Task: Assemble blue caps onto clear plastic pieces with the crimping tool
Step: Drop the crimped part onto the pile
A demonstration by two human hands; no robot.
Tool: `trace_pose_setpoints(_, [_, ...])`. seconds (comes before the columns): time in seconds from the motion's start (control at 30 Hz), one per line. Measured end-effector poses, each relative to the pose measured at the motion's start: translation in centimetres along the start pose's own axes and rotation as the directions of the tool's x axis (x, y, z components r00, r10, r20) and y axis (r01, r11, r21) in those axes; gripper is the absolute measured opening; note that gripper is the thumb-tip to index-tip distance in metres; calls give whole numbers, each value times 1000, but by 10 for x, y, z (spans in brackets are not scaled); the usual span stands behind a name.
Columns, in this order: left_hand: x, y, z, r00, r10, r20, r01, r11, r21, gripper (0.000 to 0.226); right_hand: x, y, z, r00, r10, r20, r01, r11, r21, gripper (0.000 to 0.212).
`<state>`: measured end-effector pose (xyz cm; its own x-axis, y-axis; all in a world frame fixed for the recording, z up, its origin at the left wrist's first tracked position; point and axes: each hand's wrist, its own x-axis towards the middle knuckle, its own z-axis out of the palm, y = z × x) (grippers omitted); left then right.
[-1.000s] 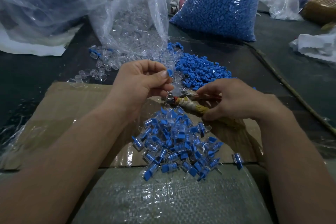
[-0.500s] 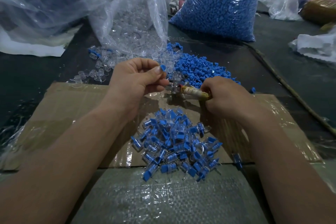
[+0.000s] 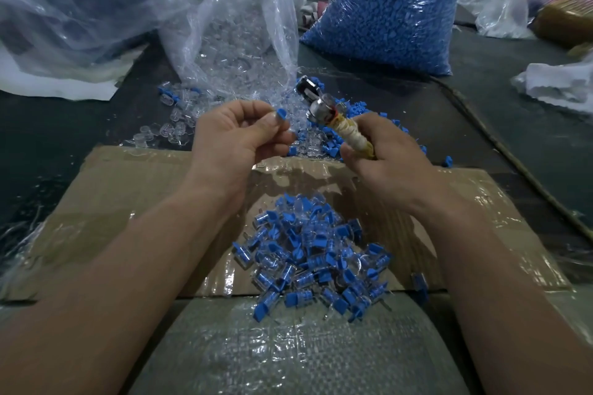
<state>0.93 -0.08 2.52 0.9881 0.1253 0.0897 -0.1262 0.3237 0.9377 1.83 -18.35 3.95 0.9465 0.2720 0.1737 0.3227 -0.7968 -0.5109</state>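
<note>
Centre: heap of assembled blue-and-clear plastic pieces [image 3: 314, 253] covers the taped brown cardboard sheet [image 3: 122, 189].
Left: bare cardboard, open passage.
Back: bulging clear plastic bags [image 3: 231, 42] and loose scattered parts [image 3: 175, 130] block reach.

Off-task items only:
- Flattened cardboard sheet [image 3: 106, 202] lies on the dark tabletop [image 3: 48, 125], glossy clear tape across it, near edge at the table's front.
- Woven plastic sack [image 3: 288, 356] in the foreground, overlapping the cardboard's near edge.
- Big crumpled clear plastic bag [image 3: 80, 0] far left, dark contents I can't identify; white sheet [image 3: 48, 86] sticks out under it.
- Thin cord [image 3: 513, 157] runs diagonally across the right side of the table.
- Crumpled white material [image 3: 558, 86] at the right edge, plastic or cloth.
- Pale plastic bag [image 3: 500, 6] top right, with a blurred brownish bundle [image 3: 564, 19] just beside it.
</note>
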Motion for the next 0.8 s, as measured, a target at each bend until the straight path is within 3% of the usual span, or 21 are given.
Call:
trace_pose_setpoints(0.4, [-4, 3, 5, 998, 56, 15, -56, 997, 49, 13, -2, -5, 3, 994, -16, 109, 16, 1000, 1, 12])
trace_pose_setpoints(0.8, [-6, 2, 5, 995, 97, -15, -94, 985, 142, 17, -1, -11, 8, 997, -13, 82, 21, 994, -106, 21])
